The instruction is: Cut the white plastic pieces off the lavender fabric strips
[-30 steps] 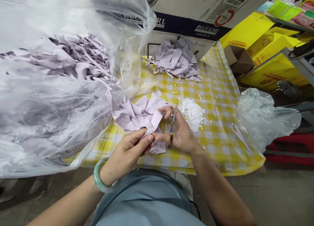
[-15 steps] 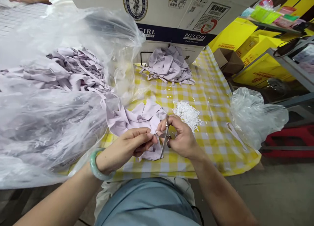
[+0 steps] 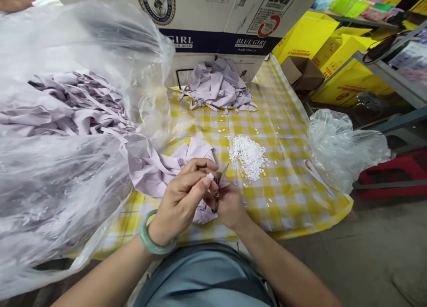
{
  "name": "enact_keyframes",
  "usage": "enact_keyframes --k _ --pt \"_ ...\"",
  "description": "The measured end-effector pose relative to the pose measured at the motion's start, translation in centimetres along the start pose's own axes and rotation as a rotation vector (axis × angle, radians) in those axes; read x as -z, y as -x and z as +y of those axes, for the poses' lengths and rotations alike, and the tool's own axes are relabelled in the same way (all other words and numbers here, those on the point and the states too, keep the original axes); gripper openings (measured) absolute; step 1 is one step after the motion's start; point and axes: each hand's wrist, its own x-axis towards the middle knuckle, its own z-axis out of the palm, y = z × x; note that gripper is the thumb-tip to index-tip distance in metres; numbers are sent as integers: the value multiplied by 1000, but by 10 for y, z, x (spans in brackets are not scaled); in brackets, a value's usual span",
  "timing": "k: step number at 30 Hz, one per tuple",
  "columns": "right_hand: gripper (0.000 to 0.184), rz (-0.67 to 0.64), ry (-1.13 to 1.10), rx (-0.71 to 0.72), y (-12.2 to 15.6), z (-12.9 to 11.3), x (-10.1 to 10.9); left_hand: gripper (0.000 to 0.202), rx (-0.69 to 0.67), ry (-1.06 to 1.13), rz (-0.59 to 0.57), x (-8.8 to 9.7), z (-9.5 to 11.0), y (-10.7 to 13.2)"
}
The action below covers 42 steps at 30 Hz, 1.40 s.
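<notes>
My left hand (image 3: pixel 182 195), with a green bangle at the wrist, pinches a small white tag on a piece of pale lilac fabric (image 3: pixel 156 167) that trails out of the big bag. My right hand (image 3: pixel 230 204) sits just right of it, closed on small scissors (image 3: pixel 220 182) whose blades point up at the pinched tag. Both hands hover over the near edge of the yellow checked tablecloth (image 3: pixel 287 173). A heap of small white cut bits (image 3: pixel 248 155) lies just beyond the right hand.
A large clear plastic bag (image 3: pixel 60 164) stuffed with lilac fabric fills the left. More lilac pieces (image 3: pixel 218 86) lie piled at the table's far side against a cardboard box (image 3: pixel 213 18). A smaller clear bag (image 3: pixel 340 144) hangs off the right edge. Yellow boxes (image 3: pixel 336 53) stand behind.
Both hands have drawn closer together and nearer to me. The scissors swung from lying along the right palm to pointing up at the tag in my left fingers.
</notes>
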Motion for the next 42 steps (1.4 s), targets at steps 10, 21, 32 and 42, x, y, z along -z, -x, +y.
enact_keyframes --k 10,21,32,42 --pt "39 93 948 185 21 -37 65 33 137 209 -6 -34 -27 -3" --pt "48 51 1058 246 27 -33 78 30 126 144 -106 -45 -34 -9" --pt "49 55 1058 285 29 -31 80 32 107 200 -119 -50 -37 -9" --pt "48 169 1058 256 36 -26 91 37 44 49 -168 -63 -35 -21"
